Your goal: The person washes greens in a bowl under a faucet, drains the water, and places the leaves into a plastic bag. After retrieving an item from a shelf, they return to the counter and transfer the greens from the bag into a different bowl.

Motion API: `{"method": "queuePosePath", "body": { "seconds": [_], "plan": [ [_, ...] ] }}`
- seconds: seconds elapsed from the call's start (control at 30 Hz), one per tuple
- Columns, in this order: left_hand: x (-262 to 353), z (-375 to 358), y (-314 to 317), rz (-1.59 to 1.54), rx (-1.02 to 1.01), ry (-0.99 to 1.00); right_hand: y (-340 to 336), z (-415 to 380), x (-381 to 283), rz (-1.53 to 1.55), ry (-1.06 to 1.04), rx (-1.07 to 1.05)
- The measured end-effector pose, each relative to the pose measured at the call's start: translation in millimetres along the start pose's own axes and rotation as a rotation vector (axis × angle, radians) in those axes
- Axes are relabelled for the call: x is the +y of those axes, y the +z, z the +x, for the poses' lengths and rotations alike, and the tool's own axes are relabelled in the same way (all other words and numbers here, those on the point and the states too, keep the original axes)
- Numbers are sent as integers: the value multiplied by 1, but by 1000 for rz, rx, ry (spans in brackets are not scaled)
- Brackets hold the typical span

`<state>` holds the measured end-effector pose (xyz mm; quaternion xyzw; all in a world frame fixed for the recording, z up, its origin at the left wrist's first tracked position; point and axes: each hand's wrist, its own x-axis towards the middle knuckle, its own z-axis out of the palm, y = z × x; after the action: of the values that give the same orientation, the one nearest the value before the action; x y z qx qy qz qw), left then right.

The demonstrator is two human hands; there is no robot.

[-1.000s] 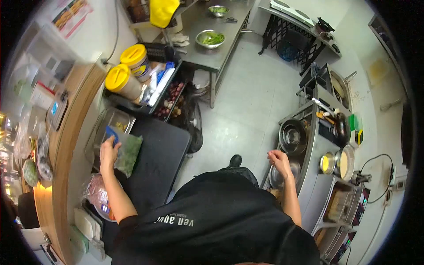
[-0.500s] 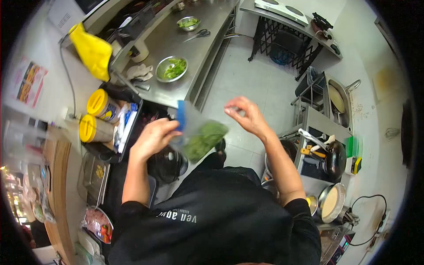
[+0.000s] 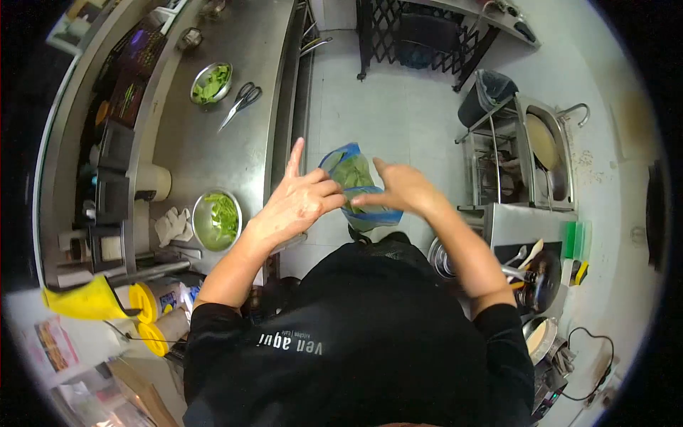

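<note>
A clear zip bag (image 3: 380,215) with a blue band along its mouth is between my hands, above the floor. Its mouth gapes, and green leaves (image 3: 352,172) show inside. My left hand (image 3: 302,196) pinches the bag's left edge, with the index finger pointing up and away. On the other side my right hand (image 3: 405,191) is closed on the rim, thumb over the near blue edge and fingers slightly blurred. To the left on the steel counter stands a metal bowl (image 3: 233,245) of cut greens.
Farther along the steel counter (image 3: 242,153) are scissors (image 3: 242,103) and a smaller bowl (image 3: 196,92) of green pieces. A white cloth (image 3: 173,228) lies beside the nearer bowl. On my right are a sink (image 3: 562,160), a bin (image 3: 487,99) and a dark pan (image 3: 546,274).
My view has turned toward the counter. The bag, earlier hanging from my left hand with my right hand apart, is now held by both hands with its mouth open.
</note>
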<state>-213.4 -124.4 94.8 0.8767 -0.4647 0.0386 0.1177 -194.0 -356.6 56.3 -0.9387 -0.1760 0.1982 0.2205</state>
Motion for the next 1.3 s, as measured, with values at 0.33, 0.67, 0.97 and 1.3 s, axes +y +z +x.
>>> {"method": "queuePosePath", "body": {
  "seconds": [0.33,0.67,0.97,1.3],
  "plan": [
    [-115,79,40,-16,-236,-64,-15,140,109,-31,39,289],
    [-197,238,75,-217,-215,-72,-131,193,211,295,38,566],
    [-242,463,101,-263,-29,144,-273,203,290,-63,18,685],
    [-229,664,110,-643,153,452,-322,182,389,-210,499,1112]
  ]
}}
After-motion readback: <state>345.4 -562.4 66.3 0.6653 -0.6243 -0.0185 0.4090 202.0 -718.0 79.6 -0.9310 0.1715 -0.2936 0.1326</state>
